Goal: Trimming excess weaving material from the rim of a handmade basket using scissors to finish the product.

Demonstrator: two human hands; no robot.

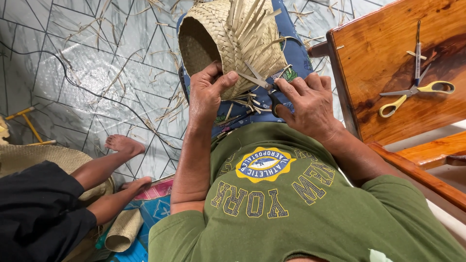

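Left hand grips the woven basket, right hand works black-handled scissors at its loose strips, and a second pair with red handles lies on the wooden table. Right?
Not quite. The head view shows the spare scissors on the wooden table have yellow handles, not red. The rest holds: left hand grips the woven basket, right hand works black-handled scissors at its loose strips.
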